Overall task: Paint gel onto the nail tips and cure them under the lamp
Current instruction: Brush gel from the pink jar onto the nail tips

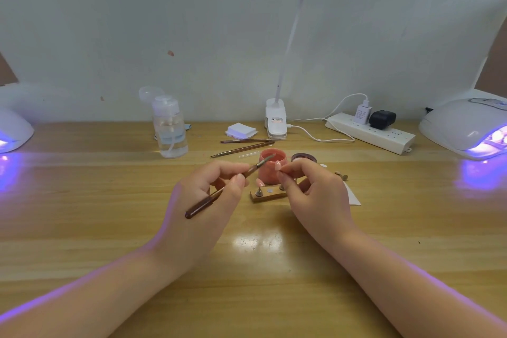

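Observation:
My left hand (208,195) grips a brown gel brush (227,188) whose tip points up-right over the open pink gel jar (270,169). My right hand (312,195) pinches a small pink nail tip (278,165) on a holder stick, raised just in front of the jar, close to the brush tip. Below the hands a wooden stand (269,195) carries another pink nail tip (259,181) and metal pegs. The jar's dark lid (304,158) lies to the right of the jar. A lit curing lamp (466,129) glows purple at the far right, another curing lamp (13,132) at the far left.
Two spare brushes (244,145) lie behind the jar. A clear pump bottle (170,129) stands back left. A clip desk lamp (276,121), a pad of white wipes (241,130) and a power strip (370,132) line the wall. White paper (354,196) lies by my right hand.

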Tool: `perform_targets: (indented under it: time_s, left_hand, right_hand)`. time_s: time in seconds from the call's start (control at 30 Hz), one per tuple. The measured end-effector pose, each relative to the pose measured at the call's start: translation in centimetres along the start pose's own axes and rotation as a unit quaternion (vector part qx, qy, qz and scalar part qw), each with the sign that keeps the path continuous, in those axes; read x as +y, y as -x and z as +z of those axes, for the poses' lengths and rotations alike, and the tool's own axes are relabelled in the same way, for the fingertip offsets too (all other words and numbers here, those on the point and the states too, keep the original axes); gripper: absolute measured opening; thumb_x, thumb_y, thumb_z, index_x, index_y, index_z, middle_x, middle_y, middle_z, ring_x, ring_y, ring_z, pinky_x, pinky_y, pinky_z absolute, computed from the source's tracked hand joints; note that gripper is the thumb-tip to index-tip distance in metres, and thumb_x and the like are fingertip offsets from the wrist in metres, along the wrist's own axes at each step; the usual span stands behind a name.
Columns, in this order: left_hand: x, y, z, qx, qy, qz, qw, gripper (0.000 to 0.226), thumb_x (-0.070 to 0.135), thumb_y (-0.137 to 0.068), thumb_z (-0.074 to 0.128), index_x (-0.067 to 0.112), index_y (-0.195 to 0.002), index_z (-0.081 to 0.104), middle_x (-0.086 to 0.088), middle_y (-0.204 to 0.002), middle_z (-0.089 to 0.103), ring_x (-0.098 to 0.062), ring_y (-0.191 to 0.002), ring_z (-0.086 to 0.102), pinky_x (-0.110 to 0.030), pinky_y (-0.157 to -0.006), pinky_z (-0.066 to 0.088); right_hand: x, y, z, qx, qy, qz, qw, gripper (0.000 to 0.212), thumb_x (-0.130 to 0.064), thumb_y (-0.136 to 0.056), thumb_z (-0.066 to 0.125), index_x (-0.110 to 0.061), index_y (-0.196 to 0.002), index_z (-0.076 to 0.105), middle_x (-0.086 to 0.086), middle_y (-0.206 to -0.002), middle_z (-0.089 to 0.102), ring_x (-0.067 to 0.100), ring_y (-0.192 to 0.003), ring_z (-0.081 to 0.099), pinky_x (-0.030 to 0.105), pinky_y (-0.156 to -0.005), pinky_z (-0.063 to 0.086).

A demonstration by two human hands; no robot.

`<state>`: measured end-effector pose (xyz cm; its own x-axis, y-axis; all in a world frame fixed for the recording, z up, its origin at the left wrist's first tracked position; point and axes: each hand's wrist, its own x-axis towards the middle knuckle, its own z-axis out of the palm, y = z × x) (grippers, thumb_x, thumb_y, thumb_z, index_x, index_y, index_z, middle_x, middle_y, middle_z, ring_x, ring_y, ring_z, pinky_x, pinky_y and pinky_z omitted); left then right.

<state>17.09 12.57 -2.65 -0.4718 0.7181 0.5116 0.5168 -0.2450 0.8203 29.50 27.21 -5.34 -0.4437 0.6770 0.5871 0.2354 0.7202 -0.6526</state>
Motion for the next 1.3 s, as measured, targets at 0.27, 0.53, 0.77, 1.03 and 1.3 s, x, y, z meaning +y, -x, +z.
perform_targets:
  time_s: [0.27, 0.53, 0.77, 1.03, 1.3]
  left_hand:
    - [-0.76, -0.93, -0.67, 0.046, 0.040, -0.034, 0.998, 0.012, 0.029, -0.090, 0.061, 0.034, -0.087, 0.072, 0.009, -0.077, 0.072, -0.002, -0.065, 0.059, -0.011, -0.059, 0.046]
    - [-0.39, -0.48, -0.19, -0.023, 0.055, -0.013, 0.998, 0.016, 0.034, -0.089, 0.066, 0.033, -0.104, 0.070, 0.008, -0.088, 0.074, -0.003, -0.078, 0.065, -0.015, -0.069, 0.051]
    - [-0.40, -0.29, -0.18, -0.061, -0.032, 0.112, 0.991, 0.016, 0.029, -0.088, 0.061, 0.024, -0.100, 0.071, 0.016, -0.089, 0.065, -0.008, -0.083, 0.062, -0.013, -0.073, 0.043]
    - [-0.09, -0.07, -0.13, -0.028, -0.086, 0.167, 0.982, 0.018, 0.022, -0.087, 0.053, 0.031, -0.092, 0.068, 0.014, -0.087, 0.065, -0.010, -0.082, 0.062, -0.010, -0.074, 0.042]
    - [-0.18, 0.03, -0.23, -0.063, -0.102, 0.166, 0.979, 0.016, 0.018, -0.086, 0.058, 0.025, -0.096, 0.067, 0.018, -0.083, 0.063, -0.006, -0.081, 0.061, -0.010, -0.074, 0.042]
  right_hand:
    - [-0.05, 0.02, -0.12, -0.003, -0.025, 0.029, 0.999, 0.010, -0.023, -0.087, 0.068, -0.034, -0.087, 0.067, -0.016, -0.074, 0.067, 0.011, -0.060, 0.056, 0.033, -0.062, 0.050]
    - [-0.21, -0.03, -0.06, 0.006, -0.028, 0.022, 0.999, 0.015, -0.022, -0.086, 0.069, -0.036, -0.084, 0.064, -0.017, -0.074, 0.067, 0.012, -0.057, 0.056, 0.034, -0.062, 0.049]
    - [-0.28, 0.06, -0.13, 0.007, -0.022, 0.014, 1.000, 0.011, -0.022, -0.086, 0.070, -0.032, -0.085, 0.067, -0.017, -0.074, 0.067, 0.012, -0.057, 0.056, 0.033, -0.060, 0.049]
    - [-0.26, 0.00, -0.08, 0.007, -0.025, 0.012, 1.000, 0.016, -0.023, -0.087, 0.069, -0.038, -0.084, 0.063, -0.019, -0.072, 0.067, 0.012, -0.057, 0.056, 0.030, -0.059, 0.048]
    - [-0.34, -0.07, -0.13, 0.012, -0.024, 0.010, 1.000, 0.021, -0.022, -0.086, 0.070, -0.040, -0.083, 0.061, -0.021, -0.074, 0.066, 0.011, -0.057, 0.056, 0.028, -0.058, 0.048]
